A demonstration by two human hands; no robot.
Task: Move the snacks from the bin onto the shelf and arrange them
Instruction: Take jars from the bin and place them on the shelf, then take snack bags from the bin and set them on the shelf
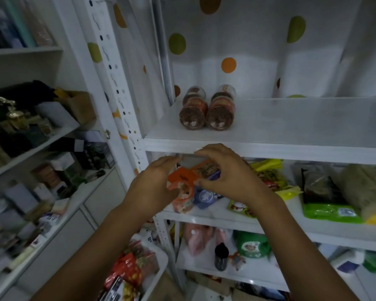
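The left grip holds an orange packet; the right grip pinches a blue packet. Their writing is too blurry to read.

backdrop: polka-dot curtain | left: white cupboard | light: dim (bluish)

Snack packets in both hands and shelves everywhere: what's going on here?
A person is stocking a white shelf unit. Their left hand and right hand together hold a small bunch of snack packets, orange and blue, in front of the middle shelf, where other packets lie. On the top shelf, two rows of jars lie on their sides. Down below, a white bin holds more snacks, so the job is not finished.
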